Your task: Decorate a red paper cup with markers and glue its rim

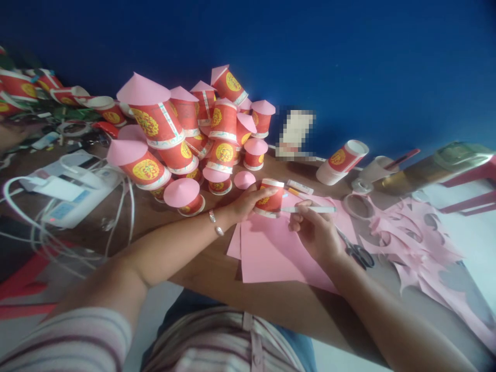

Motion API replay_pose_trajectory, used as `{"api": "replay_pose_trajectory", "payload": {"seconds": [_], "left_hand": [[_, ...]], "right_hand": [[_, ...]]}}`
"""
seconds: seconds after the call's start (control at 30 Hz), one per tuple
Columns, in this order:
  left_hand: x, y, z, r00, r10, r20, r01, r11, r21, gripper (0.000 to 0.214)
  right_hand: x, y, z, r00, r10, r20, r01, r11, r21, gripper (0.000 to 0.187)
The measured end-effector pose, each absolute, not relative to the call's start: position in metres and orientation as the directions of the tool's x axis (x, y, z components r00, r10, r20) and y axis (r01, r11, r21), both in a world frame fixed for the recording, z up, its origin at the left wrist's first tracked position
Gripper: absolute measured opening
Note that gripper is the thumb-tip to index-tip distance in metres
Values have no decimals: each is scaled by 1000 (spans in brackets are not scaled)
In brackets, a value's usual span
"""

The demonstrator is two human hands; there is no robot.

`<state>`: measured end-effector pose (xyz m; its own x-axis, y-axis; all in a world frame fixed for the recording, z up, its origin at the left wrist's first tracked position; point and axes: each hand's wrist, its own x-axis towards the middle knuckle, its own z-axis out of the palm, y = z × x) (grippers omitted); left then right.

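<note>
My left hand [245, 202] is closed round a red paper cup [270, 195] with a gold print, which it holds just above the pink paper sheets [271, 253]. My right hand [315, 227] grips a slim white pen-like tool [323, 210] between thumb and fingers, its tip close to the cup's lower side. Whether the tip touches the cup I cannot tell. A loose pink paper cone [245, 180] lies just left of the cup. Behind it is a white tube [300, 187], and black-handled scissors [360, 254] rest beside my right wrist.
Red cups with pink cone tops [155, 119] are piled at the back left. A white power strip [77, 191] with tangled cables sits left. Pink paper scraps [418, 232], a tape roll [358, 205] and stacked cups [341, 163] are on the right, before a blue wall [349, 67].
</note>
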<state>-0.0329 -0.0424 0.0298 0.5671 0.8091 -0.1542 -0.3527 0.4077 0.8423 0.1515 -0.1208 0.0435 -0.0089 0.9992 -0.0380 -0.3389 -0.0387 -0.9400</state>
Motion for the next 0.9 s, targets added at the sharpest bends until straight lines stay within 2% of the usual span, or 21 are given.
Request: {"api": "replay_pose_trajectory", "payload": {"seconds": [0.1, 0.2, 0.27, 0.37, 0.47, 0.6, 0.7, 0.9], "left_hand": [[-33, -42, 31, 585, 794, -165, -339, 424, 840, 47], [-33, -41, 30, 579, 800, -159, -351, 420, 837, 47], [-32, -40, 29, 560, 818, -133, -375, 394, 839, 45], [-30, -39, 27, 547, 834, -68, -413, 340, 845, 40], [-29, -38, 26, 553, 833, -27, -437, 317, 842, 38], [-28, -37, 25, 560, 828, -21, -448, 324, 833, 38], [-28, -37, 23, 558, 829, -27, -455, 333, 826, 39], [-28, -38, 22, 551, 834, -33, -461, 338, 820, 39]], "right_hand": [[152, -117, 44, -69, 995, -76, -415, -97, -905, 32], [153, -118, 44, -77, 997, -30, -362, -56, -931, 29], [155, -121, 45, -66, 997, 49, -240, 31, -970, 25], [156, -129, 49, -103, 976, 190, 53, 197, -979, 21], [156, -136, 54, -152, 924, 352, 305, 383, -872, 20], [154, -138, 53, -215, 796, 565, 534, 581, -614, 10], [153, -138, 50, -247, 741, 624, 582, 628, -516, 6], [152, -138, 46, -310, 671, 673, 542, 706, -455, 13]]}}
